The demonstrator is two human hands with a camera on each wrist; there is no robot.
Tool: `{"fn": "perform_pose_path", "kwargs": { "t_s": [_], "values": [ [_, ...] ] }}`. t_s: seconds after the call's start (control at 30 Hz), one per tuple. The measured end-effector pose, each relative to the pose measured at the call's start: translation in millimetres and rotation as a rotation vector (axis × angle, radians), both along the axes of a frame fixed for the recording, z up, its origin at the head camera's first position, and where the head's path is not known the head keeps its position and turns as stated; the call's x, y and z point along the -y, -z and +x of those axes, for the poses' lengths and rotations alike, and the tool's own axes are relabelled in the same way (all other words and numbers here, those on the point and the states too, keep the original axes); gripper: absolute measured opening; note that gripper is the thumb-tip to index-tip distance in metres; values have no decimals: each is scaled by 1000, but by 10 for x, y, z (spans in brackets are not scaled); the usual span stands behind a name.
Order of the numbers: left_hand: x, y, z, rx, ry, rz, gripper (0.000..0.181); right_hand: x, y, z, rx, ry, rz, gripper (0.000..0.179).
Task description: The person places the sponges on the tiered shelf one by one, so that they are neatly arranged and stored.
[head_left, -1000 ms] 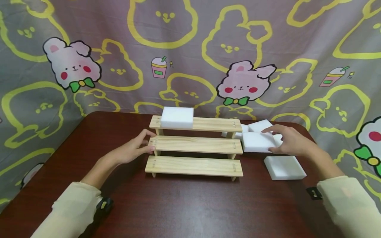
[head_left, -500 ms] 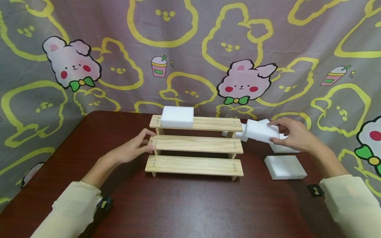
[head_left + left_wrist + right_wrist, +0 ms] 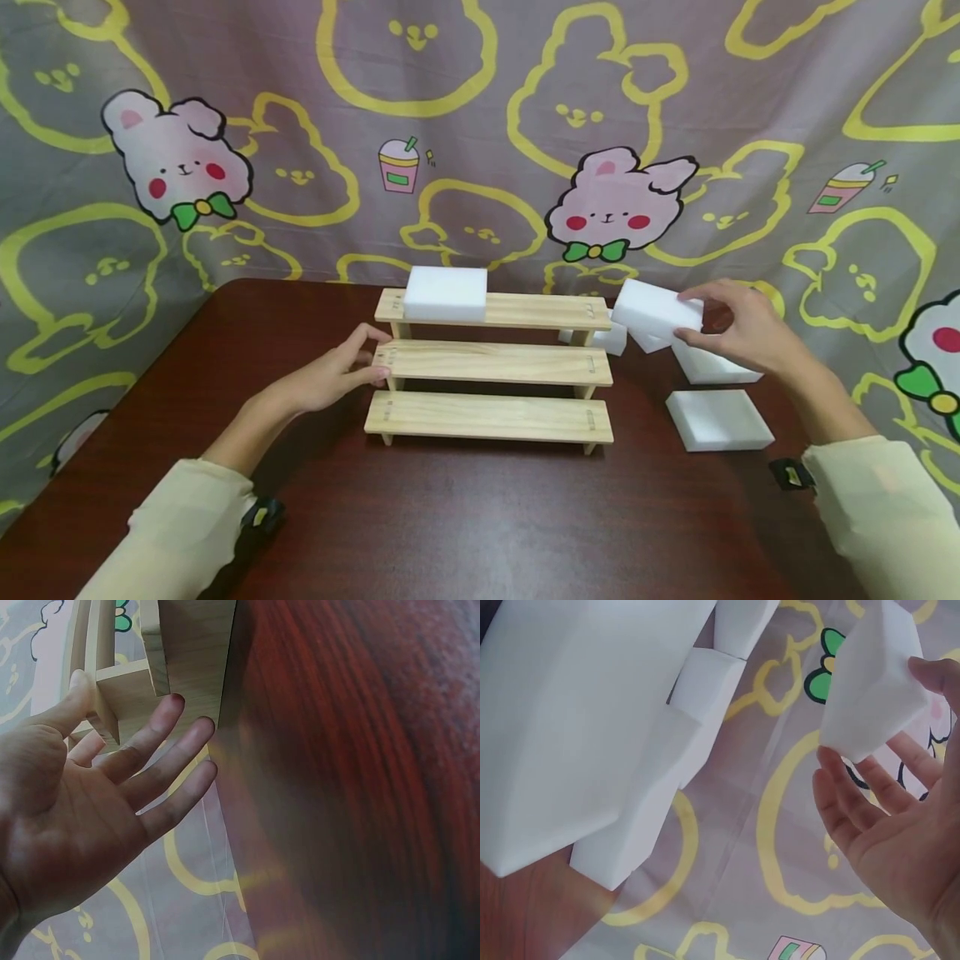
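Note:
In the head view my right hand [image 3: 738, 325] pinches a white foam block [image 3: 656, 310] by its right end, thumb below and fingers above. The block is tilted, raised off the table near the right end of a three-step wooden display stand [image 3: 491, 362]. The right wrist view shows the same foam block [image 3: 874, 686] between thumb and fingertips. At the stand's left, my left hand [image 3: 337, 367] holds the end of the middle step with thumb and forefinger. Its other fingers [image 3: 169, 761] stretch out apart in the left wrist view. A second foam block [image 3: 446, 293] sits on the top step's left.
Beneath and beyond my right hand several more white blocks lie on the table, one of them a foam block [image 3: 720, 421] at the front right. The dark red-brown table [image 3: 450, 517] extends in front of the stand. A patterned curtain [image 3: 480, 150] hangs behind.
My right hand has lifted the foam block up from the pile and tilted it, uncovering a block beneath. The left hand stays at the stand's middle step.

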State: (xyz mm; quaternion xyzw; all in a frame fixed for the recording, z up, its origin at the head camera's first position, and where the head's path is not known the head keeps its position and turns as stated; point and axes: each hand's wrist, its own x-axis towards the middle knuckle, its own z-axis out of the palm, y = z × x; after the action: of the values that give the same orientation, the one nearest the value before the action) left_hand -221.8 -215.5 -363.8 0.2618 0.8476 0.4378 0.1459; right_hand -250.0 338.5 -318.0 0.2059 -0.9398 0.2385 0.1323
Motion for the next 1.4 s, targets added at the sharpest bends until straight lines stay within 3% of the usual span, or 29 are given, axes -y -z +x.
{"fn": "perform_pose_path", "kwargs": {
  "t_s": [0.43, 1.0, 1.4],
  "values": [
    [0, 18, -9, -26, 12, 1, 43, 53, -53, 10, 28, 5, -127, 45],
    [-6, 20, -6, -10, 1, 2, 44, 89, -140, 53, 32, 74, -126, 50],
    [1, 18, -4, -21, 12, 1, 44, 138, -185, 75, 48, 75, -137, 55]
  ]
}}
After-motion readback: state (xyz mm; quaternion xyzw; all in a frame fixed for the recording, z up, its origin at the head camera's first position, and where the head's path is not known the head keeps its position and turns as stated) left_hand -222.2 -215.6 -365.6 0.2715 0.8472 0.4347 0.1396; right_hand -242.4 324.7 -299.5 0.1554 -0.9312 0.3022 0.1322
